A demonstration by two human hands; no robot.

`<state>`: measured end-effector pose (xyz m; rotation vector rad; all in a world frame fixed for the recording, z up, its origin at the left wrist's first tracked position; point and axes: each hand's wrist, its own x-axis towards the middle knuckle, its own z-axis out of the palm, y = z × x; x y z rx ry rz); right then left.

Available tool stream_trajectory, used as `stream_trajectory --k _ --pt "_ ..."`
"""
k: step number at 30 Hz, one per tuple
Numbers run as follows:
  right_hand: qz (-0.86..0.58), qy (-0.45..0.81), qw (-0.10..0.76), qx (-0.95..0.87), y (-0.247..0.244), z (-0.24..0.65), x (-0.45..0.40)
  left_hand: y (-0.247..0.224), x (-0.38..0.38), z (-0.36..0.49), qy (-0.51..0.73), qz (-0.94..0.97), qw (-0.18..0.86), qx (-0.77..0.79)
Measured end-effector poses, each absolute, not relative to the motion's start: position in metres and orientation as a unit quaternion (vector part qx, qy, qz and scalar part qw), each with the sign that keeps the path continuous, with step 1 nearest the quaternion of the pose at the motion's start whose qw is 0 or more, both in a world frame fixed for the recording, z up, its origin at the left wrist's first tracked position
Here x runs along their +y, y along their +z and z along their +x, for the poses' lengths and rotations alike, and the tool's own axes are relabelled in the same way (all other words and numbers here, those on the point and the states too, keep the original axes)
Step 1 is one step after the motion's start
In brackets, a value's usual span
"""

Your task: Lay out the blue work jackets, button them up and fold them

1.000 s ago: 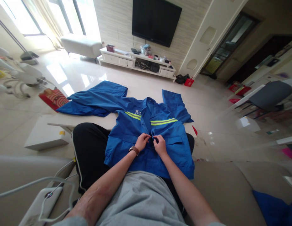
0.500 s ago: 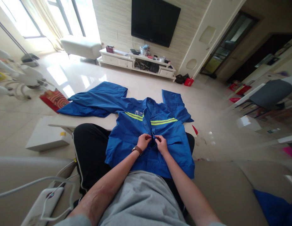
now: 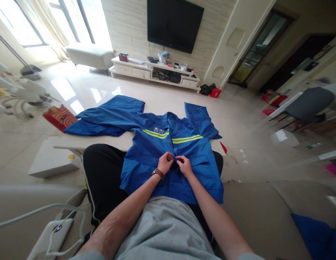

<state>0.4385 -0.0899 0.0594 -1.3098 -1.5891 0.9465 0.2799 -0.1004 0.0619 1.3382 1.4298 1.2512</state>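
Note:
A blue work jacket (image 3: 151,148) with yellow-green reflective stripes lies spread over my lap and a low table (image 3: 157,102), its collar pointing away from me. My left hand (image 3: 165,162), with a brown-strapped watch at the wrist, pinches one front edge of the jacket about halfway down. Close beside it, my right hand (image 3: 184,165) pinches the opposite front edge. The fingertips of both hands nearly meet at the front opening. Whether a button sits between them is too small to make out. Above the hands, the jacket's two front edges lie close together.
A white power bank (image 3: 50,238) with a cable rests on the sofa (image 3: 246,216) at my left. A white box (image 3: 52,159) and a red paper bag (image 3: 59,117) stand left of the table. More blue cloth (image 3: 317,236) lies at the right.
Both hands stay at the front opening, and their fingertips have drawn closer together, bringing the jacket's edges nearer. The view has shifted slightly.

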Motion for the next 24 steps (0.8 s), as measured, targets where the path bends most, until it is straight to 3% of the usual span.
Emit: stream_trajectory --k 9,24 --pt "-0.51 0.37 0.402 -0.664 0.06 0.438 -0.093 0.062 -0.103 0.274 0.467 0.602 0.351 0.545" --pt "-0.562 0.287 0.38 -0.676 0.049 0.437 -0.09 0.057 -0.104 0.273 0.473 0.601 0.373 0.525"
